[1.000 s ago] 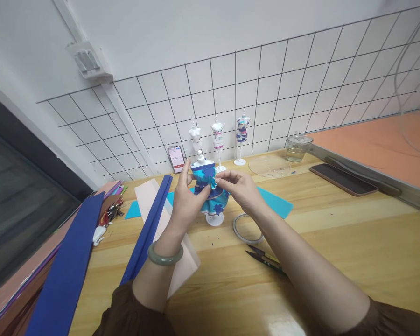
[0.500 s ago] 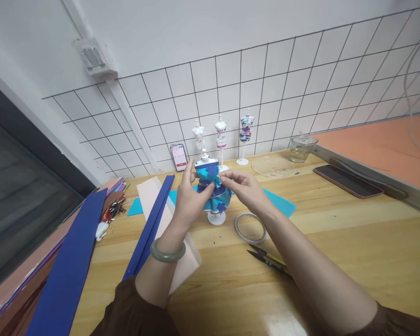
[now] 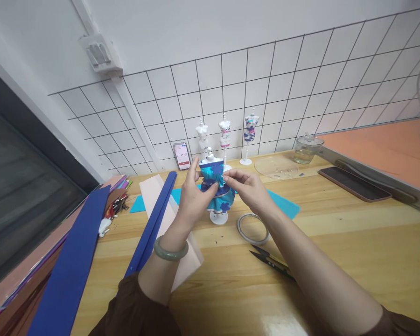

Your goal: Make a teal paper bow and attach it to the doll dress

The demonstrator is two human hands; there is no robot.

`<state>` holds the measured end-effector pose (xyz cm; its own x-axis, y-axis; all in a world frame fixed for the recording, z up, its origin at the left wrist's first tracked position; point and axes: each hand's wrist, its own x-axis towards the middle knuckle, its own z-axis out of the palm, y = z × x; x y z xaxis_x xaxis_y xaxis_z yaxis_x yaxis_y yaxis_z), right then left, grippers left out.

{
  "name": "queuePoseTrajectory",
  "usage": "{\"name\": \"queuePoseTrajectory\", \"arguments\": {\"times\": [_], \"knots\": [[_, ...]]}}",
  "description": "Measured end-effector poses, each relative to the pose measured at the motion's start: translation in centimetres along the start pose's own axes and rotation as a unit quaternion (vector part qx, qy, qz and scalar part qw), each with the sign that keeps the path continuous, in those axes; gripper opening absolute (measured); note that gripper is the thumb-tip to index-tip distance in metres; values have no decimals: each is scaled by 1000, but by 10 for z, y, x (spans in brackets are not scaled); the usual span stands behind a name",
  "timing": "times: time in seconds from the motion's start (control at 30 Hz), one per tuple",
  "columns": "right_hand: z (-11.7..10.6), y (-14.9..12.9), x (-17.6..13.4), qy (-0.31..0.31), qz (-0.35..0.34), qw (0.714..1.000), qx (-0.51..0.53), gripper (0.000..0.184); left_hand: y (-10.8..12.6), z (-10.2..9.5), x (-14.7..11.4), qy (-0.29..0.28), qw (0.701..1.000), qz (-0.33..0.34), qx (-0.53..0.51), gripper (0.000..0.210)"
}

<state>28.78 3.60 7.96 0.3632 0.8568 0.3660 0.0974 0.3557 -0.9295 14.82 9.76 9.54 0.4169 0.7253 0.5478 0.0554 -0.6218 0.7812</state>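
A small white dress form (image 3: 219, 218) stands upright on its round base at the middle of the table, wearing a blue and turquoise flowered dress (image 3: 217, 203). Around its waist from the left goes my left hand (image 3: 192, 191), thumb pressed on the front of the dress and index finger raised beside it. A green bangle (image 3: 171, 253) circles that wrist. My right hand (image 3: 244, 185) pinches a gathered turquoise fold at the dress's right side between thumb and forefinger. The other fingers of that hand are curled.
Behind stand three more mini dress forms (image 3: 251, 128) and a propped phone (image 3: 182, 156). A tape roll (image 3: 254, 228) and thread snips (image 3: 271, 261) lie near my right forearm. Blue strips (image 3: 150, 224) and pale pink sheets lie left. A glass cup (image 3: 306, 149) and dark phone (image 3: 353, 183) are right.
The whole view has shifted slightly, so things appear a little further right. Both hands keep nearly the same hold on the dress form and its dress.
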Motion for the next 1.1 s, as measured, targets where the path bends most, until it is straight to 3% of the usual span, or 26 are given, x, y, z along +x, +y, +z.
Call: {"name": "queuePoseTrajectory", "arguments": {"times": [0.13,0.3,0.7,1.1], "knots": [[-2,-2,-2,-21,0,1000,5,22,-1,-1,0,4,1000,1,0,73],[-1,1,0,-3,34,999,29,24,-1,-1,0,0,1000,0,2,72],[2,1,3,20,9,998,53,23,-2,-1,0,-2,1000,2,-8,72],[-1,2,2,13,29,999,37,22,-3,-1,0,1,1000,-3,-3,72]]}}
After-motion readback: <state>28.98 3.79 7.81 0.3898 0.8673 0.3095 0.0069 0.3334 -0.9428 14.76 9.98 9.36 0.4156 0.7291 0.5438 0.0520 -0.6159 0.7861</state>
